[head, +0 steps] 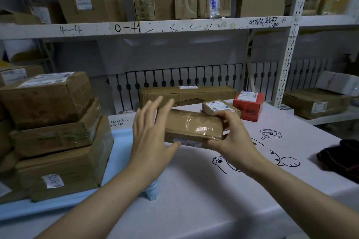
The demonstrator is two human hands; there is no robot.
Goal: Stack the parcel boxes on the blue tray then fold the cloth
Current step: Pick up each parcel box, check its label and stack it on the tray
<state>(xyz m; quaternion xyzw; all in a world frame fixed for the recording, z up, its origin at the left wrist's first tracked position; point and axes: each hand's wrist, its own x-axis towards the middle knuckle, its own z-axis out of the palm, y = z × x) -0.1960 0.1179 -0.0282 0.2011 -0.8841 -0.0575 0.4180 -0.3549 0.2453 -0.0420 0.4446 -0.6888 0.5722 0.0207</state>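
A flat brown taped parcel (192,125) hangs above the table at the centre. My right hand (231,137) grips its right end, thumb under and fingers over. My left hand (151,132) is spread with straight fingers at the parcel's left end, its thumb touching the lower edge. On the left a blue tray (120,145) carries a stack of three brown boxes (56,128). A dark cloth (342,159) lies crumpled at the table's right edge.
Behind the held parcel lie a long brown box (186,94), a small brown box (217,106) and a red box (248,105). White metal shelves (155,26) with more cartons stand behind and to the right. The table has a white printed cover (223,190).
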